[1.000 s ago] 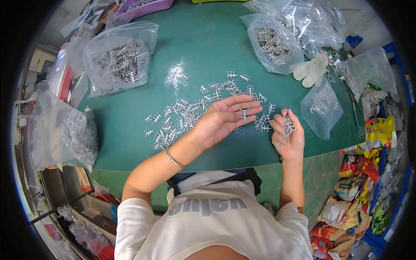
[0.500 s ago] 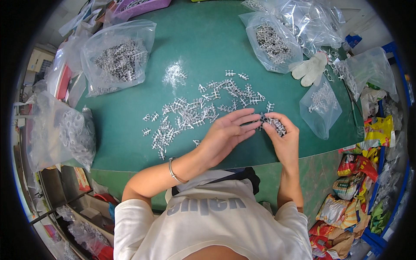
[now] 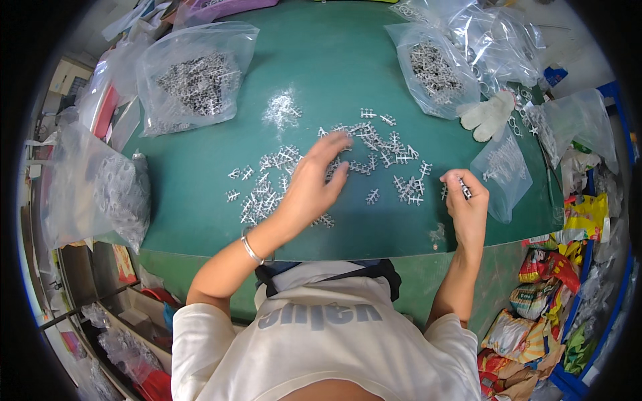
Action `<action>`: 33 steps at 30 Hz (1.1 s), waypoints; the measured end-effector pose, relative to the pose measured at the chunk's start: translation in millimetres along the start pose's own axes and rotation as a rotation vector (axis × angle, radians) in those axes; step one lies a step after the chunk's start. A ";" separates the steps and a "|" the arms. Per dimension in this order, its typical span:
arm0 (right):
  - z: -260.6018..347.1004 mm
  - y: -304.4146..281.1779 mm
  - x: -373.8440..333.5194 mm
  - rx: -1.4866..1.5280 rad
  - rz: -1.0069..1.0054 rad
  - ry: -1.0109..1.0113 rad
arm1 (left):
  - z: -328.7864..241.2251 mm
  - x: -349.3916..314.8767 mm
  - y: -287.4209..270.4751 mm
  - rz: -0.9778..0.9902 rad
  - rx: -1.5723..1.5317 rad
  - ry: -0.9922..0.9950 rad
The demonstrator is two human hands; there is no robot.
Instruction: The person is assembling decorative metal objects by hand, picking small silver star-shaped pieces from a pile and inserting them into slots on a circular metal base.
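Small silver fishbone-shaped metal pieces [image 3: 262, 202] lie in a loose scatter on the green table. Over the middle of them is my left hand [image 3: 311, 184], its thumb spread from the stretched, slightly blurred fingers; nothing shows in its grip. Part of the scatter is hidden under that hand. My right hand [image 3: 468, 207], off to the right by the table's near edge, is closed around a few of the same silver pieces [image 3: 464, 189]. Between the two hands rests a small cluster of pieces [image 3: 408, 190], with a single piece [image 3: 372, 196] apart from it.
Clear bags of silver pieces stand at the far left [image 3: 200, 83] and far right [image 3: 435, 72]. A smaller bag [image 3: 505, 164] and a white glove [image 3: 489, 117] lie beyond my right hand. Another filled bag [image 3: 124, 190] sits at the left edge. White powder [image 3: 282, 109] marks the table.
My hands have moved apart: the left went leftward over the scatter, the right went rightward with pieces in it. A cluster of pieces now shows where the right hand was.
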State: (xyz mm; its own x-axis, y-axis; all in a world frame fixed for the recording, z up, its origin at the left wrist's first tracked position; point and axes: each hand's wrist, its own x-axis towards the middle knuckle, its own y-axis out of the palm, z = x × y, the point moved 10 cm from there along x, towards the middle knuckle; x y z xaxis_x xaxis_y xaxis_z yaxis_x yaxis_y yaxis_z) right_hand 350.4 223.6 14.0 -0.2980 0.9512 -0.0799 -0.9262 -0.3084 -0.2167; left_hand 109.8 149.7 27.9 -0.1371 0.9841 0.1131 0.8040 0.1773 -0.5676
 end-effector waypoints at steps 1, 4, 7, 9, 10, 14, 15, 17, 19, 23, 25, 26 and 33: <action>-5.5 9.0 0.6 0.233 0.092 0.040 | -6.3 2.5 -7.1 -0.073 0.269 0.124; -0.5 38.3 -2.6 0.895 0.125 0.149 | 11.7 1.2 7.6 0.035 0.542 0.057; -11.0 51.7 -5.0 1.107 0.065 0.312 | 0.1 -23.8 26.4 0.188 0.657 0.225; -9.2 47.4 1.7 0.646 0.133 0.188 | -9.4 -43.5 32.7 0.299 0.679 0.317; -5.9 48.8 5.1 0.416 0.165 0.123 | -13.4 -51.1 32.4 0.307 0.675 0.344; 52.8 59.2 15.6 -0.343 0.050 -0.341 | -23.6 -87.6 35.0 0.390 0.660 0.400; 57.5 66.5 19.9 -0.430 0.088 -0.292 | -21.2 -96.0 34.9 0.408 0.661 0.421; 57.6 80.3 35.3 -0.491 0.121 -0.385 | -18.4 -105.7 27.6 0.432 0.619 0.409; 56.5 90.2 52.7 -0.582 0.129 -0.423 | -13.9 -97.9 5.2 0.262 0.533 0.282; 57.4 115.6 71.0 -0.789 0.100 -0.455 | 11.1 -99.4 -13.9 0.102 0.626 0.092; 50.6 121.6 70.3 -0.821 0.120 -0.472 | 13.4 -104.4 -20.9 0.065 0.657 0.060; 48.4 123.4 71.5 -0.836 0.133 -0.486 | 17.0 -107.0 -27.0 0.049 0.666 0.033; 54.6 109.8 40.1 -0.651 0.315 -0.341 | 24.0 -108.3 -70.5 -0.215 0.506 -0.018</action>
State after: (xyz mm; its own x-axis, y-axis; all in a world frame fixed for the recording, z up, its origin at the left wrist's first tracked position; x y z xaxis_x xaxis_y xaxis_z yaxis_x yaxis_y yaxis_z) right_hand 224.2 228.4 40.0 -0.6750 0.7363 0.0469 -0.4969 -0.4067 -0.7666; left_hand 54.1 31.0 36.1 -0.2810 0.9244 0.2579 0.3787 0.3537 -0.8552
